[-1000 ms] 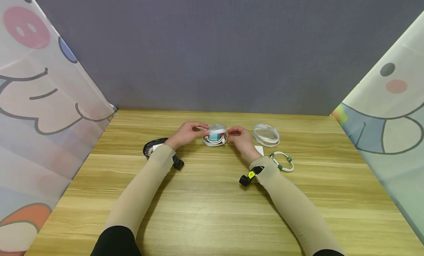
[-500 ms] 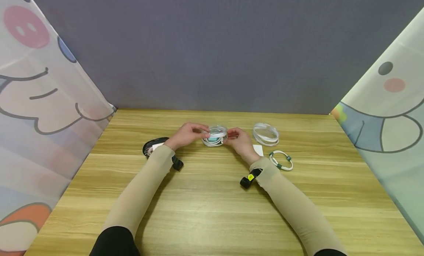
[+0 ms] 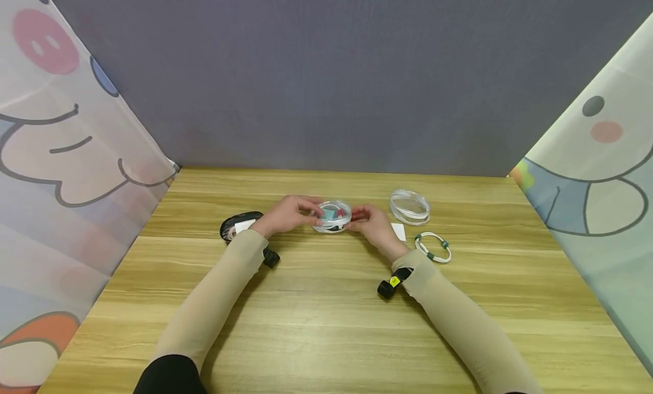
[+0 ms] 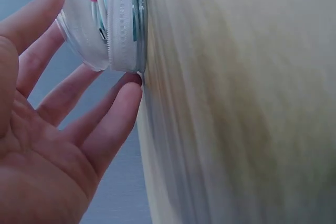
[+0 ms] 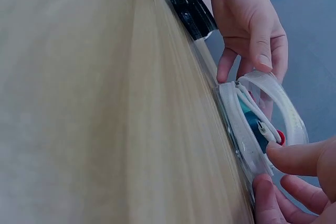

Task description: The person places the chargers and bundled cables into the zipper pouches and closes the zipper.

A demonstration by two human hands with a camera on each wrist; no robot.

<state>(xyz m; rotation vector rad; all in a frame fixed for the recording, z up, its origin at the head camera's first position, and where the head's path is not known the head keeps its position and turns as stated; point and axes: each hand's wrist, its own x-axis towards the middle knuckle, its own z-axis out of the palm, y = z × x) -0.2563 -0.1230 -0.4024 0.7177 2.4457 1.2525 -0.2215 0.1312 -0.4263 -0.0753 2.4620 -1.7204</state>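
Observation:
A clear round zip pouch (image 3: 334,218) with a white zipper band sits between my hands near the table's back. Inside are a coiled white cable (image 5: 252,107), a teal item (image 5: 254,125) and something red. My left hand (image 3: 285,214) holds the pouch's left side, thumb near the lid and fingers around the rim, as the left wrist view shows. At the opposite edge, my right hand (image 3: 376,228) pinches the rim between thumb and fingers. In the right wrist view the lid stands partly raised from the base, the cable showing in the gap.
Another clear round pouch (image 3: 408,219) lies to the right. Before it is a white cable loop (image 3: 450,255) with green ties. A white card (image 3: 399,232) shows by my right wrist. A black oval case (image 3: 227,226), partly hidden, lies by my left wrist. A grey panel (image 3: 336,88) stands behind.
The pouch and both hands have come slightly nearer to me. The lid, more upright before, has tilted down over the contents.

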